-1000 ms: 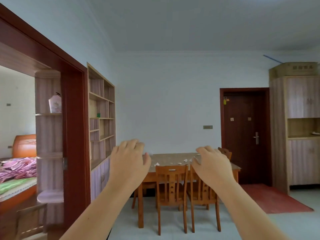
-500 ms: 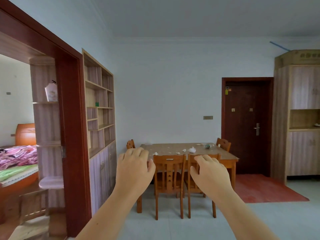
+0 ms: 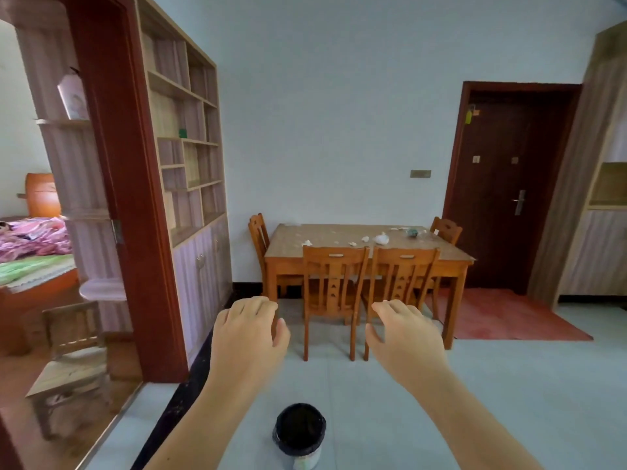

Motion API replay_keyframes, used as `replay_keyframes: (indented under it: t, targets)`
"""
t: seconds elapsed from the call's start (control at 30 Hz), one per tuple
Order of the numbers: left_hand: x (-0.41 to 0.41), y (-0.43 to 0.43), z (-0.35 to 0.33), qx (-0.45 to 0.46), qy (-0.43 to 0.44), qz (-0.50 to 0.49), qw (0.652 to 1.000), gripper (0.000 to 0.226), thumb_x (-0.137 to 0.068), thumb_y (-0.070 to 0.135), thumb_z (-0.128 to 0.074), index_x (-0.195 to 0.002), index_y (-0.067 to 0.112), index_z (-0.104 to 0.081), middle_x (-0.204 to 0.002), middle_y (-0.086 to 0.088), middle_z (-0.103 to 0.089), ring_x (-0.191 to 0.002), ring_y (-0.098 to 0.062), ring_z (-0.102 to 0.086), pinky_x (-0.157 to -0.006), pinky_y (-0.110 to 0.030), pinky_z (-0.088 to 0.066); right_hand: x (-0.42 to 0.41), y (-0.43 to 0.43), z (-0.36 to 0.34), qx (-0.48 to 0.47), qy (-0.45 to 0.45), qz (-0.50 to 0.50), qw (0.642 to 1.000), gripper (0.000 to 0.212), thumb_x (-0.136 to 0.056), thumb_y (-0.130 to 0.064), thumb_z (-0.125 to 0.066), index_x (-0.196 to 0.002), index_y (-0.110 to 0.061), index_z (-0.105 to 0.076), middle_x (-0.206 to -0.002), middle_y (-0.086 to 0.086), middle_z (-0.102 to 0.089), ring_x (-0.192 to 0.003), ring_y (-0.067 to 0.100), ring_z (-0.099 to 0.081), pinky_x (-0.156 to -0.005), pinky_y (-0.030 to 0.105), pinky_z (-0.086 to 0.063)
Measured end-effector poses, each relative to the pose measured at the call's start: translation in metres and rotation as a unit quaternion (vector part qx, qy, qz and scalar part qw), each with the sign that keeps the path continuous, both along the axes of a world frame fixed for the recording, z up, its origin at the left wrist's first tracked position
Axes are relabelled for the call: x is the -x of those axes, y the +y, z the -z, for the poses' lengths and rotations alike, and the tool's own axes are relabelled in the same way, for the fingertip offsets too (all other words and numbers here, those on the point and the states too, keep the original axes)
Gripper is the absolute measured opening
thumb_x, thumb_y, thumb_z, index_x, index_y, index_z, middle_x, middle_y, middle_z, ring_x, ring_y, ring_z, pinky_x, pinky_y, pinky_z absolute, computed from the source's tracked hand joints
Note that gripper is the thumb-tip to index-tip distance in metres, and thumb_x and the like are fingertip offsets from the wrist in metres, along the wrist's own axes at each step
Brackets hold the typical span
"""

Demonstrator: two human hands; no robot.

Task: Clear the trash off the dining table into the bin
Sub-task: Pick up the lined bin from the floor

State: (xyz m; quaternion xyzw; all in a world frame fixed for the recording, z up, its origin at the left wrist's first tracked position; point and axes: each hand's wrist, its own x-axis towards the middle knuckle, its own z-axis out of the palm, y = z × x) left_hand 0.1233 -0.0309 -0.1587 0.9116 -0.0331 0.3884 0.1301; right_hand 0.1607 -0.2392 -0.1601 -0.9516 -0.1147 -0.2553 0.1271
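Item: crumpled paper scraps (image 3: 380,238) on dining table (image 3: 451,252), which we judge light and soft, pinchable anywhere; our left hand (image 3: 246,337) and right hand (image 3: 405,337) empty, fingers loose.

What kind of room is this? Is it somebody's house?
Most likely a home's dining room. A wooden dining table with chairs stands by the wall, and a doorway on the left opens onto a bed.
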Motion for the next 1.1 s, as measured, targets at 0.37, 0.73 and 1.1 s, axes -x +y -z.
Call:
replay_keyframes:
  t: [0.37, 0.73, 1.1]
  targets:
    - [-0.111, 0.125, 0.084, 0.033, 0.092, -0.014, 0.995, 0.015, -0.067, 0.014, -0.06, -0.075, 0.002, -0.067, -0.074, -0.012, -0.07, -0.066, -0.032, -0.064, -0.063, -0.044, -0.05, -0.114, 0.126, 0.073, 0.013, 0.117, -0.016, 0.993, 0.036, -0.089, -0.035, -0.039, -0.118, -0.017, -0.049, -0.123, 0.0, -0.055, -0.113, 0.021, -0.048, -0.093, 0.032, -0.038]
    - [-0.216, 0.145, 0.174, 0.054, 0.218, 0.002, 0.974, 0.021, -0.068, 0.006, -0.074, -0.087, 0.001, -0.069, -0.09, -0.015, -0.072, -0.083, -0.034, -0.066, -0.075, -0.045, -0.05, -0.222, 0.14, 0.145, 0.044, 0.179, 0.002, 0.983, 0.041, -0.089, -0.033, -0.043, -0.125, -0.014, -0.047, -0.126, 0.003, -0.055, -0.116, 0.024, -0.048, -0.096, 0.037, -0.039]
    - [-0.416, 0.104, 0.27, 0.082, 0.331, -0.026, 0.94, 0.033, -0.086, 0.018, -0.056, -0.115, 0.004, -0.059, -0.121, -0.011, -0.062, -0.111, -0.029, -0.055, -0.094, -0.037, -0.037, -0.433, 0.08, 0.235, 0.026, 0.236, 0.033, 0.971, 0.037, -0.085, -0.027, -0.052, -0.117, -0.008, -0.054, -0.119, 0.01, -0.06, -0.111, 0.031, -0.053, -0.093, 0.042, -0.04]
